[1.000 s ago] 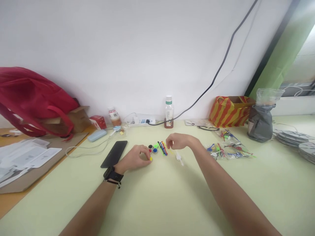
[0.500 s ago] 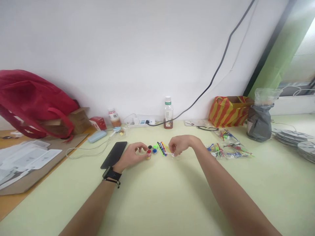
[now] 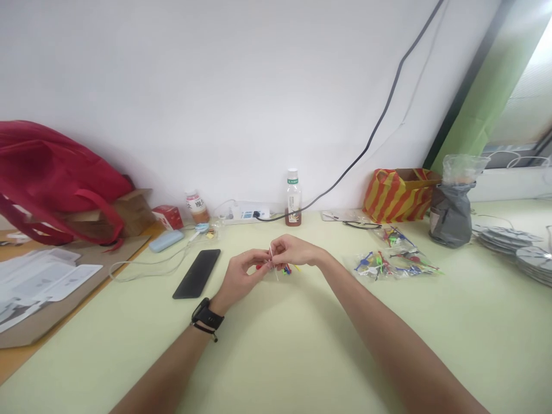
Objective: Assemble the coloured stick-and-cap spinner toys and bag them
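My left hand [image 3: 242,279] and my right hand [image 3: 293,252] meet fingertip to fingertip over the table. Between them a thin white plastic stick [image 3: 276,273] stands tilted, its lower end pointing toward me. Both hands are closed in a pinch on it; any smaller part at the fingertips is hidden. Beneath and behind the fingers lie colored plastic sticks [image 3: 287,269], mostly covered by my right hand. A bit of red [image 3: 259,266] shows by my left fingers. The small round colored pieces are otherwise hidden.
A black phone [image 3: 197,274] lies left of my left hand. Clear bags of colored plastic parts [image 3: 388,264] are to the right. Behind stand a drink bottle [image 3: 294,198] and a power strip [image 3: 248,213] with a black cable. Paper sheets [image 3: 43,279] lie far left.
My right hand has moved left with the white stick to meet my left hand. My left fingers have gone from spread beside the round pieces to a pinch on the stick.
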`<state>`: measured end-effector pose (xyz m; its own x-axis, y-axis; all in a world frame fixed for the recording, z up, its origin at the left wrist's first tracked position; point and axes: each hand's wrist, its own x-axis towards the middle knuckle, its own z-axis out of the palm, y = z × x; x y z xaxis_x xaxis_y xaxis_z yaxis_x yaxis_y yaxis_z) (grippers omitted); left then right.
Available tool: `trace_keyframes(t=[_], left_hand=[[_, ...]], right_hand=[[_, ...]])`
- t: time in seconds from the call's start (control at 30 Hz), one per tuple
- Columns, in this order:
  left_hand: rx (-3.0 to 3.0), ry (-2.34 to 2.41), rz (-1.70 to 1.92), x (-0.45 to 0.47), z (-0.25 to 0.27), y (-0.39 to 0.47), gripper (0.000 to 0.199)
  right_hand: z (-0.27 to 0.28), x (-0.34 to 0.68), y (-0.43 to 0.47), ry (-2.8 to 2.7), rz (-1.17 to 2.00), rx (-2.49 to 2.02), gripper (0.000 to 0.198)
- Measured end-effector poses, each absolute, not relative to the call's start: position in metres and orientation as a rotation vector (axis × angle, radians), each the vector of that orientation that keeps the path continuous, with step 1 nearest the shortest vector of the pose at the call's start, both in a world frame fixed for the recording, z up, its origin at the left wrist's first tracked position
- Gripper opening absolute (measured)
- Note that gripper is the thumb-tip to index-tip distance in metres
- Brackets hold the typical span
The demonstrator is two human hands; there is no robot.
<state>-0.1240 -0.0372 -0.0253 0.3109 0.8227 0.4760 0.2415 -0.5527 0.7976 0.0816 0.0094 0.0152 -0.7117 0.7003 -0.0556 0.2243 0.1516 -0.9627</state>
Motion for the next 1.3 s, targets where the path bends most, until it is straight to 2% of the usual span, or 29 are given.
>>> trace_keyframes(t=[0.2,0.37,0.47,0.7,0.87,1.1,1.3], left_hand=[[1.984,0.971,1.196,-0.118,-0.029,-0.040,0.018],[1.987,1.014,1.148,-0.117,-0.027,-0.047,0.018],[2.126,1.048,1.029,-0.117,-0.023,-0.052,0.016],[2.428,1.024,0.806,-0.126,-0.020,-0.049,0.009],[2.507,1.055,0.837,-0.134,-0.020,-0.042,0.010],[2.554,1.223,0.751,-0.141,-0.035,-0.036,0.051],[2.521,1.229,0.553,-0.147,-0.051,-0.030,0.058]], right_hand=[[0.020,0.083,0.005,-2.223,1.438,-1.025,0.008],[0.019,0.092,0.016,-2.271,0.851,-1.326,0.019],[0.011,0.110,0.029,-2.302,0.693,-1.533,0.024],[-0.017,0.135,0.045,-2.354,0.632,-1.820,0.043],[-0.024,0.128,0.051,-2.353,0.628,-1.809,0.039],[-0.024,0.125,0.048,-2.336,0.659,-1.750,0.026],[-0.016,0.135,0.048,-2.316,0.707,-1.724,0.029]])
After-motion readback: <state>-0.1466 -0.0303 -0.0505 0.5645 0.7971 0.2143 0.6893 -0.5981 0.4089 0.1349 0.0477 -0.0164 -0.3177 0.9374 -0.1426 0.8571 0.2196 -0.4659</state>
